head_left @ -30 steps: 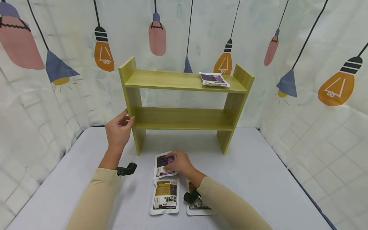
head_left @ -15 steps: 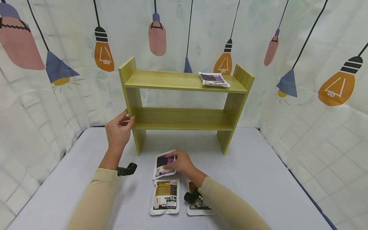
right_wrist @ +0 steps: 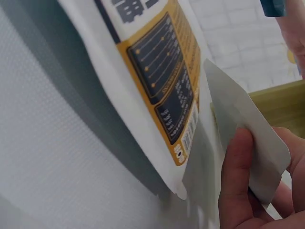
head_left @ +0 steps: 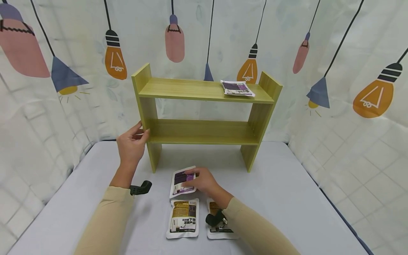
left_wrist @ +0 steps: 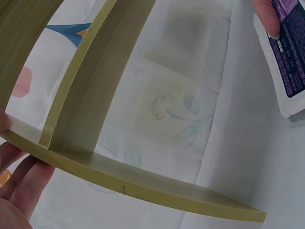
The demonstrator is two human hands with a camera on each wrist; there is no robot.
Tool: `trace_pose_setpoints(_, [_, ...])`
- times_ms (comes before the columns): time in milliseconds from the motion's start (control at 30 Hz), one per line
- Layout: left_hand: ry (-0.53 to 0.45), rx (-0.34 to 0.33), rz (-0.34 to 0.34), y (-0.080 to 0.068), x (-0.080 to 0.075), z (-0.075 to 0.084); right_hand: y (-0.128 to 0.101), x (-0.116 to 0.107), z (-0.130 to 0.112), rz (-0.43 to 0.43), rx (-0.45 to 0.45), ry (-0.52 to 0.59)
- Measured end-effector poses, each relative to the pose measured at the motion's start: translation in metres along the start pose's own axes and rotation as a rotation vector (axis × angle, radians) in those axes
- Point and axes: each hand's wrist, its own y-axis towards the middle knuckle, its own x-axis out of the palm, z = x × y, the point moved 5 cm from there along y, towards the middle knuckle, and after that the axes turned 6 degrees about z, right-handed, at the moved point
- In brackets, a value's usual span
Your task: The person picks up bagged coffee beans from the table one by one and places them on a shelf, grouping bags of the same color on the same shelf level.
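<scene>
My left hand holds the left side panel of a yellow-green wooden shelf, thumb at its front edge; the left wrist view shows its fingers along the outside of that panel. In front of the shelf, my right hand pinches a white and purple pouch by its right side. The right wrist view shows the plain side of this pouch tilted up, with the thumb against it. A white and yellow-brown pouch lies just nearer, and a similar pouch is partly covered by the right wrist.
More purple and white pouches lie stacked at the right end of the upper shelf board. A white cloth covers the table. Behind the shelf hangs a curtain printed with lamps.
The purple pouch's far edge has risen slightly in my right hand, and the right wrist has shifted a little to the right. My left hand and the shelf have stayed still.
</scene>
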Motion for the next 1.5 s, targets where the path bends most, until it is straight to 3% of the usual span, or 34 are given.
trace_pose_setpoints(233, [0.005,-0.011,-0.004,0.0,0.0,0.0,-0.005,-0.008,-0.003,-0.016,0.022,0.05])
trace_pose_setpoints(533, [0.004,-0.02,-0.001,0.0,-0.001,-0.003,-0.01,-0.022,-0.011,-0.03,-0.014,0.122])
trace_pose_setpoints(1000, [-0.021,-0.025,-0.01,0.002,-0.002,-0.007,-0.022,-0.042,-0.031,-0.113,-0.003,0.373])
trace_pose_setpoints(1267, [-0.018,-0.018,-0.023,0.003,-0.002,-0.006,-0.034,-0.056,-0.05,-0.132,-0.044,0.359])
trace_pose_setpoints(1500, [-0.008,-0.02,-0.025,0.003,-0.002,-0.006,-0.038,-0.061,-0.06,-0.17,-0.06,0.433])
